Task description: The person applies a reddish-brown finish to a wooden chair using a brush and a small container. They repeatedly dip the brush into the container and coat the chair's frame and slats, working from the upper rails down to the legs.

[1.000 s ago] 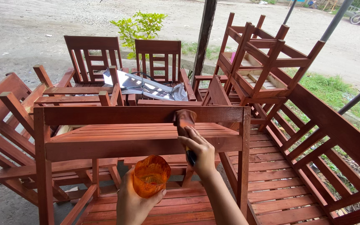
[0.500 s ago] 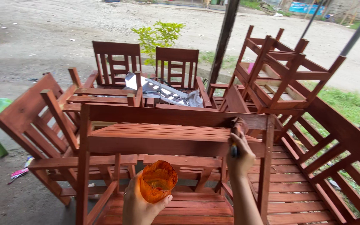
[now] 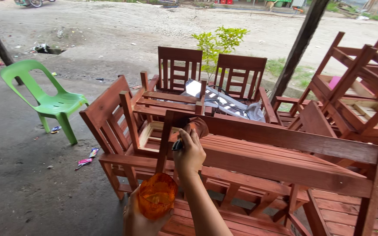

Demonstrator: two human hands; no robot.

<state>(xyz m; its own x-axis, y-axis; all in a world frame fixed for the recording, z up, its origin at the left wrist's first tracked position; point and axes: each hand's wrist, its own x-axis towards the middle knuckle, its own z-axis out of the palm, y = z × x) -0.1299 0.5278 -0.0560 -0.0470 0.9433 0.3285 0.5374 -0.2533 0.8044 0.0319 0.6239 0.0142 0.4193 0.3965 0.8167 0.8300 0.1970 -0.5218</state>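
My left hand (image 3: 138, 220) grips an orange translucent cup (image 3: 156, 196) low in the view, its mouth turned toward me. Higher up, my right hand (image 3: 190, 153) is closed around a dark-handled brush (image 3: 178, 144) with a reddish-brown rag-like head (image 3: 196, 126). The head presses on the top left corner of a red-brown wooden bench back (image 3: 285, 140), which stands upturned in front of me. The brush handle is mostly hidden inside my fist.
Red-brown wooden chairs (image 3: 180, 70) and stacked benches (image 3: 355, 87) crowd the middle and right. A grey cloth (image 3: 226, 102) lies on two chairs. A green plastic chair (image 3: 49, 100) stands on concrete at left. A dark post (image 3: 300, 43) rises behind.
The view has swung left, bringing the green chair into sight. My right hand with the brush has slid along the bench's top rail from its right end to its left corner.
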